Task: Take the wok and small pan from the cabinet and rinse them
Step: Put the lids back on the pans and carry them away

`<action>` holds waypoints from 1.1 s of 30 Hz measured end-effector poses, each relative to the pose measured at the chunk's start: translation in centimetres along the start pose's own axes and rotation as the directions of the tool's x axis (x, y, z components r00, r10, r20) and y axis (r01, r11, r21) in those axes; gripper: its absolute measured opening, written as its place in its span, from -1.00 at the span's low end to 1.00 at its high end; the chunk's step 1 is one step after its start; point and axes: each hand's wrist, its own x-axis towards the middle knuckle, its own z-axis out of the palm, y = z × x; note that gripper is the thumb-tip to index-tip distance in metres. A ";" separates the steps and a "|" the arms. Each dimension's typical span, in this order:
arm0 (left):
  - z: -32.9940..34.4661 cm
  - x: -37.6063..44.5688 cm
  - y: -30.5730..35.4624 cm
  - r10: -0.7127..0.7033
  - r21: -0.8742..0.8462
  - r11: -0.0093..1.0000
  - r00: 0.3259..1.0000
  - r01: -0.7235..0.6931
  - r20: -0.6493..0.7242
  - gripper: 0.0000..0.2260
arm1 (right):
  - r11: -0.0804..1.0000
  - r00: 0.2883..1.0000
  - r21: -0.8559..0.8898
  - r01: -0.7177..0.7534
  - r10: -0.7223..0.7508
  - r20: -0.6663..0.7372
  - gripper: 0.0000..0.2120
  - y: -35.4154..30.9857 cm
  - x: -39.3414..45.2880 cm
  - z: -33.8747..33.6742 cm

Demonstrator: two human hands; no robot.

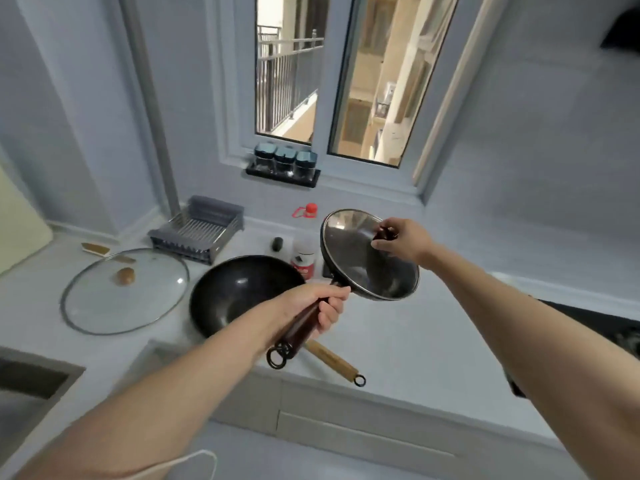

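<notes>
A black wok [239, 292] lies on the counter [408, 341], its light wooden handle [332, 360] pointing toward the front edge. Above the counter I hold the small pan [349, 282], tilted up. My left hand [318, 306] grips its dark handle [301, 336]. A glass lid [360, 258] sits over the pan, and my right hand [405, 242] pinches the lid's dark knob. The large glass wok lid [124, 289] lies flat on the counter to the left of the wok.
A sink [31, 379] opens at the lower left. A grey dish rack [199, 228] stands behind the wok. Bottles [304, 254] stand by the wall, spice jars [284, 161] on the window sill. A stove edge [616, 327] shows at the right.
</notes>
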 end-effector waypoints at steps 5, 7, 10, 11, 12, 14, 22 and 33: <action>9.3 12.4 -2.5 -0.100 0.026 0.995 0.985 0.098 0.144 -0.85 | 0.991 0.989 -0.022 -0.129 0.127 -0.080 -0.76 12.6 -4.0 -9.7; 12.6 16.5 -3.7 -0.155 0.077 0.987 0.974 0.144 0.165 -0.81 | 0.984 0.979 -0.021 -0.179 0.176 -0.097 -0.75 16.7 -5.4 -12.7; 16.3 21.7 -4.5 -0.208 0.137 0.973 0.964 0.186 0.167 -0.80 | 0.966 0.954 -0.018 -0.258 0.251 -0.164 -0.73 21.8 -7.0 -16.0; 17.4 23.3 -4.6 -0.229 0.153 0.967 0.959 0.205 0.165 -0.79 | 0.959 0.941 -0.019 -0.283 0.274 -0.197 -0.73 23.3 -7.4 -16.8; 18.3 24.9 -4.7 -0.251 0.174 0.959 0.953 0.222 0.167 -0.79 | 0.950 0.925 -0.012 -0.311 0.299 -0.233 -0.74 24.7 -7.8 -17.5; 19.9 28.4 -4.7 -0.307 0.227 0.937 0.934 0.264 0.182 -0.80 | 0.927 0.885 0.013 -0.375 0.362 -0.293 -0.74 27.7 -8.4 -18.5; 22.7 39.7 -5.0 -0.504 0.407 0.828 0.830 0.384 0.241 -0.83 | 0.821 0.711 0.123 -0.558 0.549 -0.439 -0.67 37.0 -11.0 -20.6; 23.8 52.2 -5.5 -0.572 0.409 0.792 0.785 0.453 0.238 -0.91 | 0.760 0.664 0.124 -0.638 0.624 -0.411 -0.68 48.7 -7.0 -21.9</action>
